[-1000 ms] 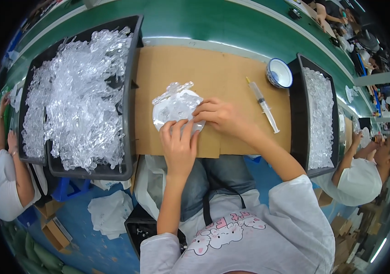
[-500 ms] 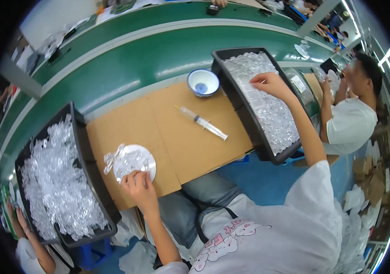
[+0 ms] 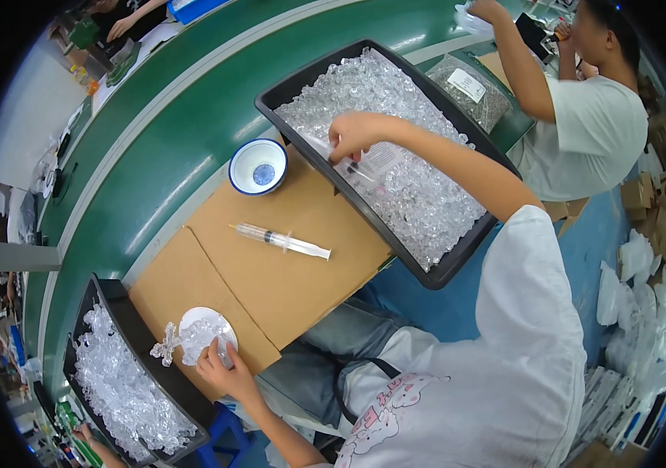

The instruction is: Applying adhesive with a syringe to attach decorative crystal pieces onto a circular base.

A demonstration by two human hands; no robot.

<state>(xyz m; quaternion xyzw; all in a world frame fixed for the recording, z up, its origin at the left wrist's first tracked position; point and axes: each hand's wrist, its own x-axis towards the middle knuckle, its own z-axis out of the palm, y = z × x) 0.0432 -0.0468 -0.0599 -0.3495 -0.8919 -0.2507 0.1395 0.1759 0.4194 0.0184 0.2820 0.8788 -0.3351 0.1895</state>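
right hand is pinching a small clear bag over the right tray of clear plastic pieces, left hand is pressing fingers closed on a white disc with pieces on the cardboard, syringe lying untouched, so work is looking mid-way.

White short-sleeved tee, pink cartoon print; blue jeans.
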